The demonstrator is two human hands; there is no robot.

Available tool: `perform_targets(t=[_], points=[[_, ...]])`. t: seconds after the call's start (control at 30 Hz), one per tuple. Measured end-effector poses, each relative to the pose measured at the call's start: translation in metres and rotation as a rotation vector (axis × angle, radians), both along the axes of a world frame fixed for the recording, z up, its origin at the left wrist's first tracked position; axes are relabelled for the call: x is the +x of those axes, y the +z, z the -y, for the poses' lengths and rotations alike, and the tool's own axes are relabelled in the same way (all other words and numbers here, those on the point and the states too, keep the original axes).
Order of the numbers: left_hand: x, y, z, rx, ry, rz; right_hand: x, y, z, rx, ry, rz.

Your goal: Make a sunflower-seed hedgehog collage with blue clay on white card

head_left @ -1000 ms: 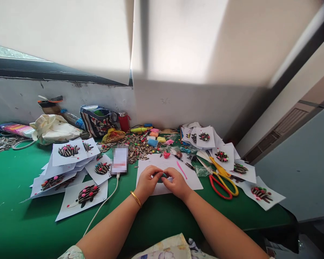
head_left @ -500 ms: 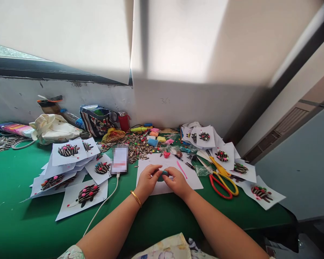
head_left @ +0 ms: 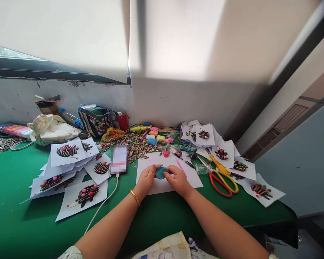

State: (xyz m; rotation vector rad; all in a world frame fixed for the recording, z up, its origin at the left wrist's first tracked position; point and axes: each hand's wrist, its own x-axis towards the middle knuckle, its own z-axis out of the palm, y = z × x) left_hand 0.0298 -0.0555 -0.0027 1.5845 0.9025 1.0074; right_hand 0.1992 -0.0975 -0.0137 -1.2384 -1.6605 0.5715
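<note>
On the left, green table (head_left: 18,223) surface runs from the stacked cards (head_left: 66,171) down to the near edge; next comes the phone (head_left: 119,160), and near it the left hand (head_left: 145,180), gripping the blue disc (head_left: 161,172) by its left rim. The disc sits between both hands, over white paper (head_left: 194,181), with green stretching nearward between the forearms! The right hand (head_left: 179,180) pinches the other side. Then scissors (head_left: 218,173), and a card (head_left: 264,192) by the table's right edge.
</note>
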Motion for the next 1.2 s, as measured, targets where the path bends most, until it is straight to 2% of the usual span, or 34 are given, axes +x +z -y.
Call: perform_targets(t=[0.17, 0.4, 0.6, 0.77, 0.93, 1.03, 1.2], points=[[0.0021, -0.0029, 0.0008, 0.139, 0.057, -0.084, -0.0026, -0.0024, 0.0002, 0.027, 0.001, 0.092], [0.0014, -0.0035, -0.0009, 0.082, 0.058, -0.030, 0.0008, -0.0009, -0.0009, -0.021, 0.002, -0.003], [0.0021, -0.0063, 0.0002, 0.212, 0.067, -0.091, -0.0005, -0.0007, -0.0002, -0.004, -0.005, 0.044], [0.0043, -0.0078, -0.0018, 0.073, 0.101, 0.017, -0.0006, -0.0003, 0.0003, -0.010, 0.012, 0.011], [0.0035, -0.0022, 0.0008, 0.003, 0.046, 0.084, 0.0014, 0.0010, -0.0001, -0.035, 0.038, 0.003], [0.0030, -0.0001, 0.0040, 0.057, 0.017, 0.035, 0.0018, 0.0006, -0.0005, -0.032, -0.013, -0.004], [0.0023, -0.0045, 0.0016, 0.225, 0.063, -0.094, -0.0003, 0.0010, 0.0007, -0.029, -0.025, 0.044]])
